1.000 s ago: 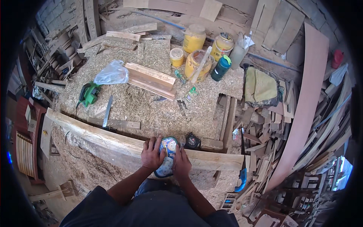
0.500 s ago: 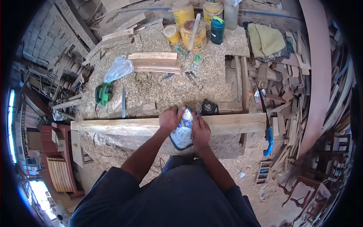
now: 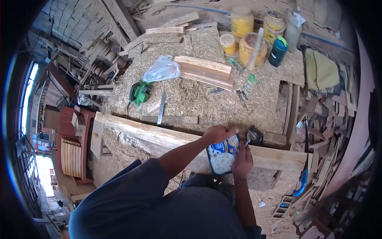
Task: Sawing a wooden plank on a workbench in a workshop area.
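Note:
A flat, rounded rectangular plastic lid (image 3: 223,158), printed blue and white with a dark rim, lies over the front edge of a long wooden plank (image 3: 155,133). My left hand (image 3: 218,134) grips its far end, thumb and fingers closed on the rim. Along the lid's right side rests my right hand (image 3: 242,163), its fingers closed round a thin pencil-like stick (image 3: 248,142). The stick's lower part is hidden by the hand. Just beyond the plank sits a small black pouch-like thing (image 3: 254,135).
On the shavings-covered bench lie a green power tool (image 3: 140,93), a flat metal file (image 3: 162,107), a clear plastic bag (image 3: 162,69) and stacked wood strips (image 3: 205,71). Yellow tubs (image 3: 253,49) and a dark green bottle (image 3: 278,51) stand behind. A blue-handled saw (image 3: 301,182) hangs by the plank's right end.
My view has swung, so the bench appears shifted right and tilted. Both hands stay at the lid; more of its printed face shows now.

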Demonstrator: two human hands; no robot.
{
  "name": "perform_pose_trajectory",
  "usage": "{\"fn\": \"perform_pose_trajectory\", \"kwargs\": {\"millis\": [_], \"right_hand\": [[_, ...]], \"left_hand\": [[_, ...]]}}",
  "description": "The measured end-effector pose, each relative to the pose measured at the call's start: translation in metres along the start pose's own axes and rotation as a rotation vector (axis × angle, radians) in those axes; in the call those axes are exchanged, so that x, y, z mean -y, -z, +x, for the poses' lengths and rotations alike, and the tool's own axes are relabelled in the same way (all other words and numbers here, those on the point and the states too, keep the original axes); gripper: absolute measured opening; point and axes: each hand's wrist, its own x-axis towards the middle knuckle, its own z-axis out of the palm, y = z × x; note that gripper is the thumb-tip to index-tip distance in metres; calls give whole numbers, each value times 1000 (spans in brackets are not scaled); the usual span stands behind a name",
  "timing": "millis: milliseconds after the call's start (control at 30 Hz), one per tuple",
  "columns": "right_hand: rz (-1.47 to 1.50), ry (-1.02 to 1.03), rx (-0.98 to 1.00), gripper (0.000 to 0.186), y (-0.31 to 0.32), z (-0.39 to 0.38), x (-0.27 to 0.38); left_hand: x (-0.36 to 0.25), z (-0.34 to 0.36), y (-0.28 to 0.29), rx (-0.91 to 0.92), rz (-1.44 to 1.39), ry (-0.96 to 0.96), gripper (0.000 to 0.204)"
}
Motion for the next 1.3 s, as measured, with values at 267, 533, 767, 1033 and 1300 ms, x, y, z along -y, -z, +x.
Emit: {"fn": "perform_pose_trajectory", "kwargs": {"millis": [267, 533, 767, 1033, 1300], "right_hand": [[-155, -110, 75, 41, 0, 4, 12], [-305, -169, -269, 35, 24, 8, 46], [620, -836, -501, 32, 58, -19, 112], [822, -899, -399, 28, 15, -46, 78], [664, -975, -237, 23, 18, -84, 68]], "left_hand": [[3, -1, -2, -62, 86, 6, 97], [21, 1, -6, -92, -84, -76, 98], [37, 7, -30, 4, -202, -71, 97], [92, 50, 47, -632, -561, -244, 51], [179, 138, 235, -1466, -269, 405, 47]]}}
